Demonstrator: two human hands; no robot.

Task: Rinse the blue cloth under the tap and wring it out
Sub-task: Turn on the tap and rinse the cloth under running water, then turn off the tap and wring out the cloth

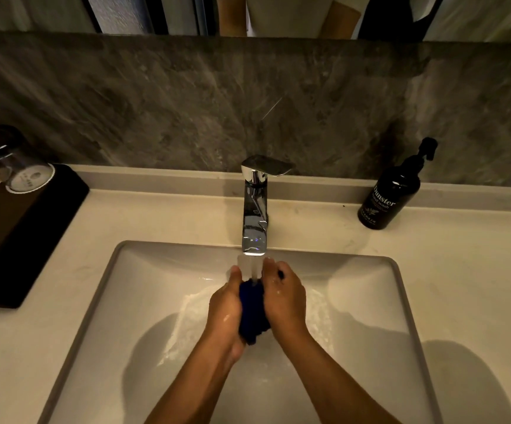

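The bunched dark blue cloth [251, 307] is sitting under the chrome tap [255, 209], both hands, left hand [225, 307] and right hand [285, 298], curling fingers around it.

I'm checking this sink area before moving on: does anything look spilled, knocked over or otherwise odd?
Nothing stands out. The tap runs onto the blue cloth, bunched between the left hand and right hand over the basin. The hand wash bottle stands upright on the counter.

Dim warm light, motion-blurred, edge-warped.
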